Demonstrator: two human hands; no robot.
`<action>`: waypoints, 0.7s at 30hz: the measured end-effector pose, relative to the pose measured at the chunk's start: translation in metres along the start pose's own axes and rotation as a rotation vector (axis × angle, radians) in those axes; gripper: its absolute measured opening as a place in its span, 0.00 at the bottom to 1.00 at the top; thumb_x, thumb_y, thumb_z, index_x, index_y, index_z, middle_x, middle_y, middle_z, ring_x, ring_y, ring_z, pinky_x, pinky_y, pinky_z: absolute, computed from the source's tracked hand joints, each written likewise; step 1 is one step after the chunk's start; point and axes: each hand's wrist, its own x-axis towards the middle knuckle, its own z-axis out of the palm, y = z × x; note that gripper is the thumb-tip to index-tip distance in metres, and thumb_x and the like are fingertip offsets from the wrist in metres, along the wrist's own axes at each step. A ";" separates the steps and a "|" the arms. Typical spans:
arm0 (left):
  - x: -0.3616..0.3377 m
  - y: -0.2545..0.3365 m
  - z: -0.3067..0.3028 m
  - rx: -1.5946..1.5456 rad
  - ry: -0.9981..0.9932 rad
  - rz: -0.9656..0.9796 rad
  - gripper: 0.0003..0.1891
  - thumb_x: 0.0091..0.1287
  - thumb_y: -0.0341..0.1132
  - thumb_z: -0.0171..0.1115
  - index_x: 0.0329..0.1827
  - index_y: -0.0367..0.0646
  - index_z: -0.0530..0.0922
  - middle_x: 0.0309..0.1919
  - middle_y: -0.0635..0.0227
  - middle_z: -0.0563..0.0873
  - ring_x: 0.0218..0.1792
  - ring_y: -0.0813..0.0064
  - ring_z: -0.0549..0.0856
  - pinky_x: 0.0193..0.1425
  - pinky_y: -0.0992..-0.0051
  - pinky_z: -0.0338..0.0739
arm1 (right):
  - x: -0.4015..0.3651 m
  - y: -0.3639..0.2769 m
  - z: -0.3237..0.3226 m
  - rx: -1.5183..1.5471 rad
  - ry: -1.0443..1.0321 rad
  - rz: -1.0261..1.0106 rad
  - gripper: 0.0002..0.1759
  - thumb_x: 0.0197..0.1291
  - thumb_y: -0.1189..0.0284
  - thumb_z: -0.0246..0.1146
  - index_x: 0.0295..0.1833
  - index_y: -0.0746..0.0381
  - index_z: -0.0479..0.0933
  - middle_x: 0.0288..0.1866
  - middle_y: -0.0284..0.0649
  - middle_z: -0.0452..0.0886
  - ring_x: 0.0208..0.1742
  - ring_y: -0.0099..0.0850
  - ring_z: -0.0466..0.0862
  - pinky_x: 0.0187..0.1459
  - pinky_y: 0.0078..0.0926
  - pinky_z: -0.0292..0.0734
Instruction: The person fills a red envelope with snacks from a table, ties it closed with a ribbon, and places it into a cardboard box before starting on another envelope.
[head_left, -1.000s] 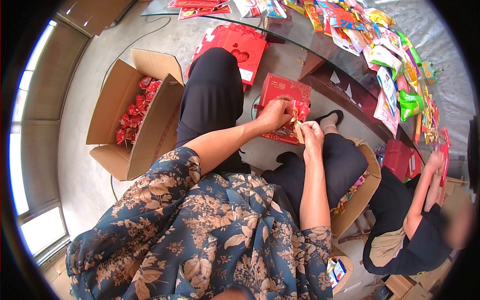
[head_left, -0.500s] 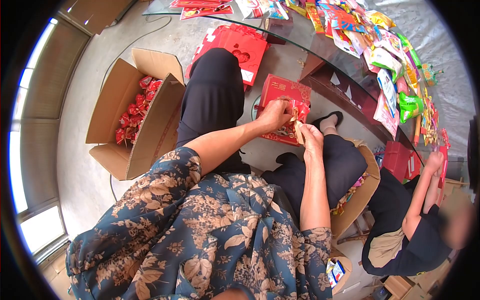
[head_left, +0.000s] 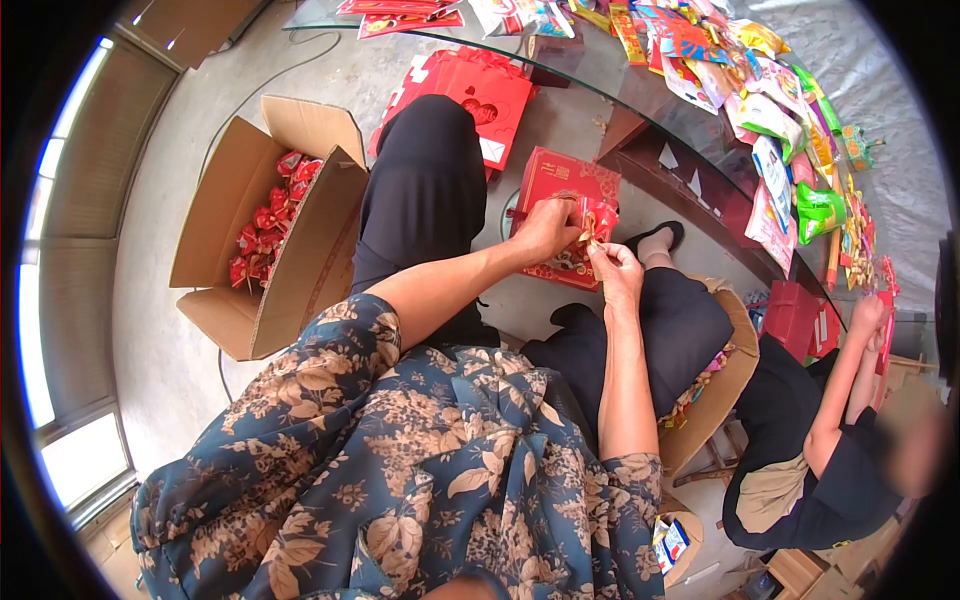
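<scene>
My left hand [head_left: 548, 230] is closed around a small red bag [head_left: 603, 214], whose top sticks out past the fingers. Just right of it, my right hand [head_left: 617, 274] pinches a gold ribbon [head_left: 591, 238] at the bag's gathered part. Whether the ribbon is knotted there is too small to tell. Beneath both hands lies a red gift box [head_left: 570, 178] with gold decoration, on a stand that is mostly hidden.
An open carton [head_left: 310, 255] on the left holds several red bags [head_left: 268, 222]. Another carton [head_left: 728, 405] with colourful packets stands by my right leg. A glass table [head_left: 570, 75] carries snack packets [head_left: 770, 120]. A co-worker [head_left: 800, 470] sits at right. Red gift bags [head_left: 500, 100] stand ahead.
My right fingers have shifted slightly up and left, closer to the bag's gathered part. The pale ribbon length that hung below them is less visible. My left hand stays on the bag.
</scene>
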 end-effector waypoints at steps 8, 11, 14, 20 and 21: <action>0.000 -0.003 0.001 0.019 0.001 0.010 0.07 0.55 0.30 0.67 0.31 0.35 0.83 0.26 0.52 0.86 0.30 0.61 0.87 0.37 0.63 0.79 | 0.004 0.002 0.000 -0.071 0.047 0.005 0.09 0.55 0.72 0.73 0.39 0.65 0.83 0.32 0.29 0.82 0.33 0.16 0.78 0.38 0.17 0.73; 0.001 -0.005 0.002 0.020 0.018 0.011 0.07 0.55 0.30 0.68 0.32 0.35 0.83 0.26 0.52 0.86 0.31 0.60 0.87 0.38 0.63 0.78 | 0.002 0.000 -0.002 -0.073 0.023 0.016 0.09 0.56 0.71 0.72 0.38 0.64 0.83 0.32 0.29 0.82 0.33 0.15 0.76 0.36 0.17 0.72; 0.002 -0.008 0.003 0.013 0.044 0.028 0.07 0.55 0.30 0.68 0.32 0.35 0.83 0.26 0.53 0.85 0.30 0.60 0.86 0.38 0.63 0.78 | 0.000 -0.001 -0.005 -0.093 0.012 0.023 0.08 0.57 0.71 0.71 0.38 0.64 0.82 0.32 0.29 0.81 0.32 0.15 0.75 0.35 0.17 0.71; 0.001 -0.004 0.000 0.033 0.021 -0.010 0.07 0.55 0.30 0.68 0.33 0.36 0.82 0.27 0.53 0.86 0.32 0.58 0.87 0.39 0.62 0.78 | 0.001 0.000 -0.008 -0.193 0.026 0.031 0.09 0.57 0.69 0.71 0.37 0.63 0.82 0.29 0.29 0.81 0.30 0.16 0.75 0.33 0.19 0.71; 0.001 -0.005 0.000 0.031 0.023 -0.001 0.07 0.56 0.30 0.68 0.33 0.36 0.82 0.28 0.53 0.86 0.33 0.58 0.87 0.39 0.62 0.78 | 0.001 0.000 -0.008 -0.232 0.031 0.021 0.09 0.57 0.68 0.70 0.37 0.63 0.82 0.29 0.29 0.81 0.30 0.17 0.75 0.33 0.20 0.71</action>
